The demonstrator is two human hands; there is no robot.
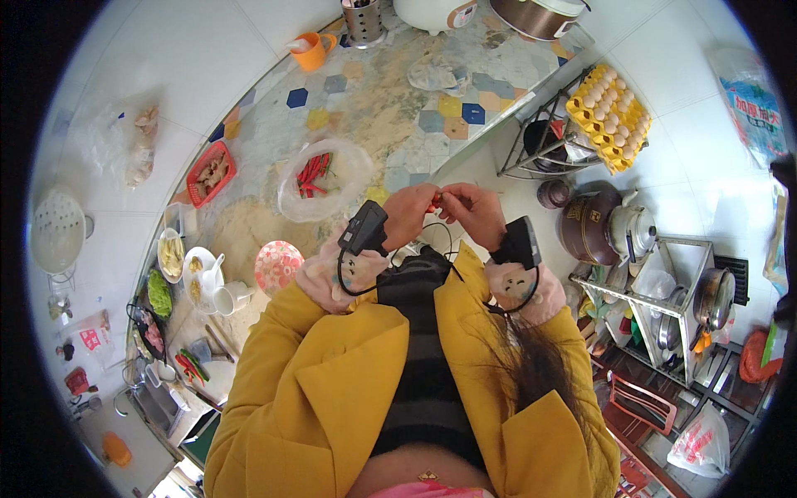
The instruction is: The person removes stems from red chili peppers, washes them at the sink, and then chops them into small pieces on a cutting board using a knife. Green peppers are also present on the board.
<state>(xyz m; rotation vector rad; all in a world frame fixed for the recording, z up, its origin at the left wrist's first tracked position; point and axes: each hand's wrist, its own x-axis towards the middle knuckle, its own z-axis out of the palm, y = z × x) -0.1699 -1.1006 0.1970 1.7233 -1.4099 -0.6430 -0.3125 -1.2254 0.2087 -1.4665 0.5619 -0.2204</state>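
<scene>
Just beyond the counter's edge, my left hand (408, 211) holds a small red chili pepper (434, 203), mostly covered by the fingers. The fingertips of my right hand (476, 213) pinch the pepper's end, and the two hands nearly touch. To the left, a clear plastic bag (355, 165) lies spread on the counter. Several red chili peppers (314, 171) with green stems are heaped on it. A red-and-white patterned bowl (279, 267) stands close to my left sleeve. Black devices are strapped to both wrists, with cables running from them.
Along the wall stand a red basket of ginger (212, 174), a white plate (202, 280), a white mug (233, 298) and an orange mug (313, 53). Right of the counter, egg trays (607, 118) top a metal rack. A kettle (632, 227) rests beside a dark jar (585, 221).
</scene>
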